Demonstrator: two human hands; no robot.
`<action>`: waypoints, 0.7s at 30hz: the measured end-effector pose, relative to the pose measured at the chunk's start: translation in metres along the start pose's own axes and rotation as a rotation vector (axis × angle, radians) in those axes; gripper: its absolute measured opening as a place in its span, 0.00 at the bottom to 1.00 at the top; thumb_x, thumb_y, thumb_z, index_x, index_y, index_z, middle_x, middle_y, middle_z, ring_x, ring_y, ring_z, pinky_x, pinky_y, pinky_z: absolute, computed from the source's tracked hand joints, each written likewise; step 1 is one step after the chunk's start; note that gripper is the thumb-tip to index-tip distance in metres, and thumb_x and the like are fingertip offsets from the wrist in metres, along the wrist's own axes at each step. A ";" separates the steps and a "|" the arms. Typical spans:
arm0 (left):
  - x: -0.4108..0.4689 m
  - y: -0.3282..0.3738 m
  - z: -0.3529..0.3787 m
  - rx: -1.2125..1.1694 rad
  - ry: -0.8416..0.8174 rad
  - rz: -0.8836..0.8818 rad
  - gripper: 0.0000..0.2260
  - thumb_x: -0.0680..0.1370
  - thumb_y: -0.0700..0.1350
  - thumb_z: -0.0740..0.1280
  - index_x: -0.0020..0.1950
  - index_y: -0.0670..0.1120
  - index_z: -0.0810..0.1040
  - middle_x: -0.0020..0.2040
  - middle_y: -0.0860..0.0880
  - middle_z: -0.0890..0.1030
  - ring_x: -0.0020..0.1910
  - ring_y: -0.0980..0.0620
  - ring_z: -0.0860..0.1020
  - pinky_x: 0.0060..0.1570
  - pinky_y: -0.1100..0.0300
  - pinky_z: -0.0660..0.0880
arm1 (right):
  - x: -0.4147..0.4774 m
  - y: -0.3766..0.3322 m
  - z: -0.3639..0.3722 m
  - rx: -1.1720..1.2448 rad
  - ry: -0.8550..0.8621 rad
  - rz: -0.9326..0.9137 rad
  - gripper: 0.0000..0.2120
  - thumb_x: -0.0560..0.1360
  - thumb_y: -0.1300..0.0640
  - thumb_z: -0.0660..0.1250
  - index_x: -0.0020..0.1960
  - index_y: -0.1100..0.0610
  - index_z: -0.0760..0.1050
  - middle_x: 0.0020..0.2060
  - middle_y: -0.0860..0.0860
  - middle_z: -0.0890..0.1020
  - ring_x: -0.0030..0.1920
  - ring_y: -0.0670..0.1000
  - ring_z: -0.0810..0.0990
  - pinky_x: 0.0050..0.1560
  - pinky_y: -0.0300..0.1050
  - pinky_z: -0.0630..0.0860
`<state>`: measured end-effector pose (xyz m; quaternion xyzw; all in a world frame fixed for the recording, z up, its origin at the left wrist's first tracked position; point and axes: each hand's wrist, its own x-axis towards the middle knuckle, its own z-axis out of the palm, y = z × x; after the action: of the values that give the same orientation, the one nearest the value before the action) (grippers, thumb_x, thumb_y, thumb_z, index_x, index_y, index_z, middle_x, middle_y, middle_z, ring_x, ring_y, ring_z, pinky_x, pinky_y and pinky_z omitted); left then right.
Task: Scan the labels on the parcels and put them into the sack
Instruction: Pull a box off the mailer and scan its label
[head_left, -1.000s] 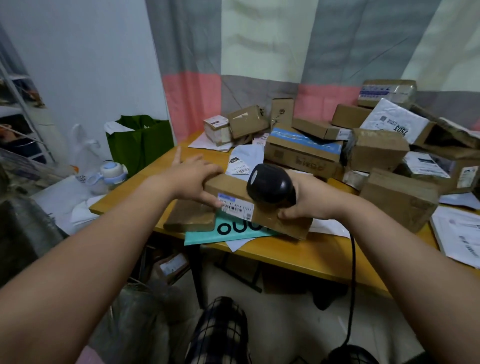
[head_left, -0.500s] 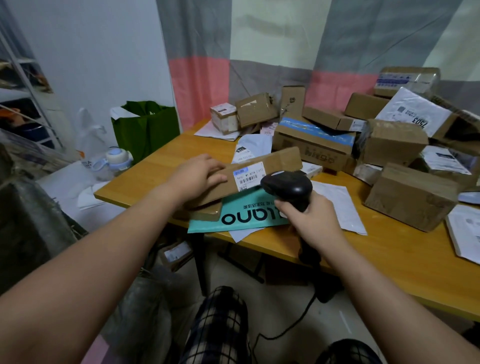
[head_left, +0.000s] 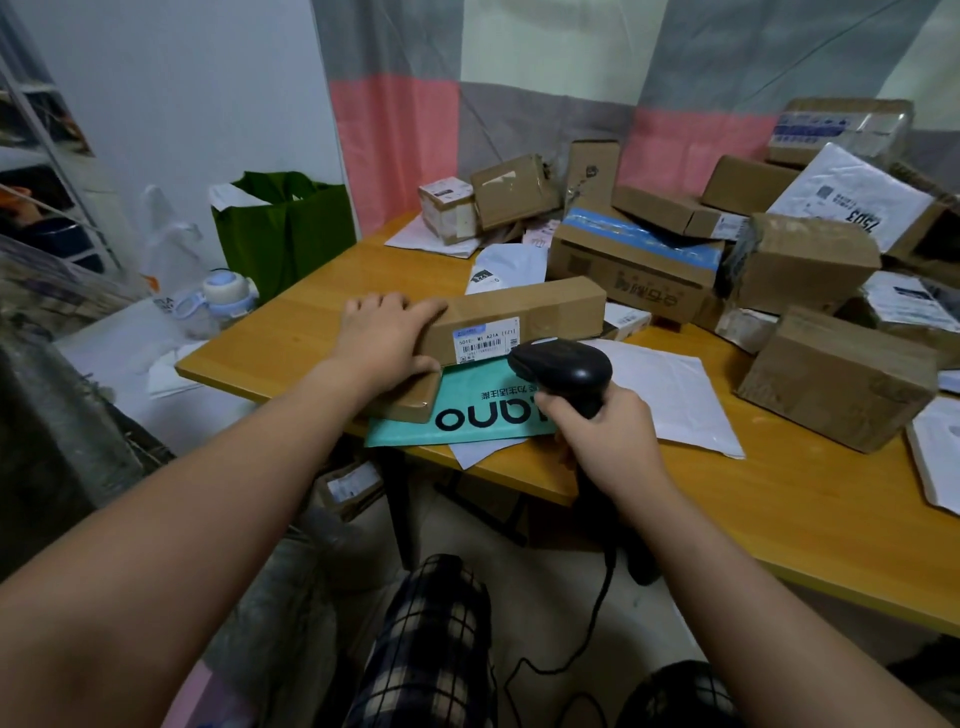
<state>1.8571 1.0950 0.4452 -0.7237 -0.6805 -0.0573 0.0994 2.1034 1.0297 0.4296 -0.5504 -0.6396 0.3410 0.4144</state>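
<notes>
Parcel now sits leveller, scanner still aimed at its label

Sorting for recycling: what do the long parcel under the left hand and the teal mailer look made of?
Long parcel: brown cardboard, matte, shiny only where clear tape catches light. Teal mailer: probably plastic film, smooth and faintly glossy, lying flat and thin; coated paper is possible.
</notes>
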 end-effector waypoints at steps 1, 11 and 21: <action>0.001 0.000 -0.002 -0.002 0.027 0.015 0.32 0.72 0.64 0.68 0.72 0.57 0.63 0.64 0.44 0.74 0.62 0.41 0.70 0.61 0.47 0.62 | 0.001 0.000 0.001 0.007 -0.001 0.007 0.08 0.72 0.45 0.71 0.41 0.44 0.72 0.36 0.44 0.81 0.37 0.44 0.81 0.33 0.37 0.74; 0.012 -0.005 -0.022 -0.157 -0.013 0.078 0.21 0.79 0.58 0.60 0.70 0.52 0.71 0.62 0.45 0.77 0.60 0.43 0.73 0.56 0.51 0.64 | 0.006 0.003 -0.010 0.008 0.052 0.011 0.08 0.73 0.46 0.71 0.41 0.44 0.73 0.36 0.42 0.80 0.37 0.40 0.78 0.27 0.28 0.69; 0.008 0.002 0.000 -0.081 0.104 0.071 0.35 0.74 0.59 0.68 0.75 0.46 0.60 0.64 0.42 0.68 0.61 0.43 0.69 0.60 0.48 0.66 | 0.004 0.001 -0.003 0.029 0.040 -0.026 0.08 0.73 0.47 0.71 0.42 0.44 0.72 0.34 0.43 0.80 0.36 0.41 0.79 0.27 0.26 0.69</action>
<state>1.8592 1.1023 0.4465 -0.7470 -0.6453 -0.1188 0.1073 2.1060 1.0334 0.4307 -0.5427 -0.6335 0.3336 0.4392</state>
